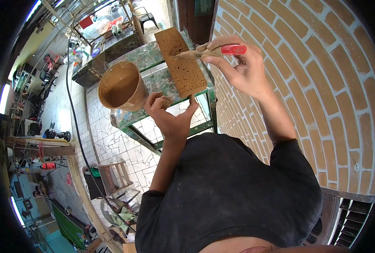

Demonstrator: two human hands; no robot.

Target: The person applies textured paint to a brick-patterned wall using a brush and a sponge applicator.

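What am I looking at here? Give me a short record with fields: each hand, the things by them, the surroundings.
left hand: grips the near edge of a mortar-covered board, fingers curled over it
right hand: holds a red-handled trowel, blade tip over the board
bucket: brown, mortar-smeared, on the green scaffold platform left of the board
wall: tan bricks with pale joints, at the right
below: tiled floor far down, black cable across it

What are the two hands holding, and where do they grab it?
The right hand holds a trowel by its red handle. The left hand grips the near edge of the brown board.
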